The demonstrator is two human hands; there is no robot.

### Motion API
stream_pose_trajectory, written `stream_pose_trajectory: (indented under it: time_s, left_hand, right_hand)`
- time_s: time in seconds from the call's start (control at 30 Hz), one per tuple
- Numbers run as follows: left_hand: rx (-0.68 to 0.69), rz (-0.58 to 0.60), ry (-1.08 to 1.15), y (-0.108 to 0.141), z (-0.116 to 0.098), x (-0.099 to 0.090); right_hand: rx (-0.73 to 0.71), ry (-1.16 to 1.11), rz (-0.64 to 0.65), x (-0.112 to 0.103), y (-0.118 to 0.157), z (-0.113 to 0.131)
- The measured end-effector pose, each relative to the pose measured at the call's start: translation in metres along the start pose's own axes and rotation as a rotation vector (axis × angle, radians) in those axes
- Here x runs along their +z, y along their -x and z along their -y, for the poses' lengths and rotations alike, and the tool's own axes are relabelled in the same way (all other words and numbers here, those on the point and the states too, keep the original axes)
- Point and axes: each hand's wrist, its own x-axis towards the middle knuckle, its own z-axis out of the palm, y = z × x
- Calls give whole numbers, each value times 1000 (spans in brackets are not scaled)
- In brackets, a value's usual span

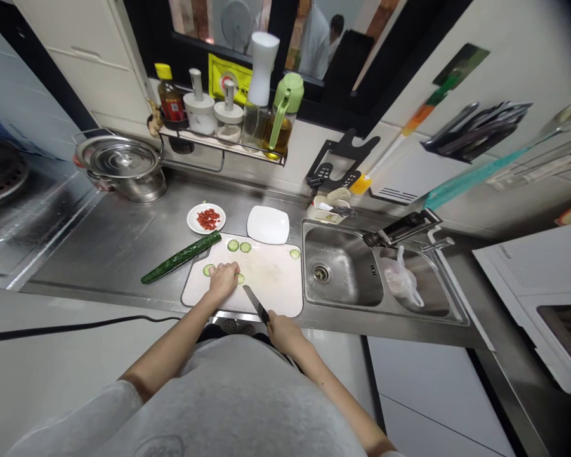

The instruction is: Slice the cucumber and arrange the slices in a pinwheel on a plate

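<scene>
A pale cutting board [271,279] lies on the steel counter. My left hand [224,279] is on its left part with the fingers curled, touching a cucumber slice [240,278]; whether it grips the slice is too small to tell. My right hand [283,331] holds a knife [255,302] by its handle, the blade pointing up and left toward that slice. Other green-rimmed slices [238,245] lie near the top edge, one slice [294,254] at the top right and another [208,270] beside my left hand. A long cucumber piece [181,258] rests across the board's upper left corner and the counter.
Behind the board are a white plate of chopped red pieces [208,219] and a bare white plate [268,225]. A double sink [345,266] is to the right, a lidded pot [124,168] at left. Bottles stand on a rack [223,141]. People show beyond the window.
</scene>
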Motion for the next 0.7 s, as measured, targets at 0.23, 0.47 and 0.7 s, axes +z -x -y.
stream_pose_trajectory:
  time_s: [0.23,0.47,0.7]
  left_hand:
    - [-62,23,148,5,3,-14]
    - [-194,-76,261,7,29,-34]
    - [-329,-165,285,5,61,-41]
  right_hand:
    - [-18,-36,-35,-1,4,-5]
    - [-44,-46,-33,-5,3,-11]
    - [-62,-17,-28,-7,-5,-13]
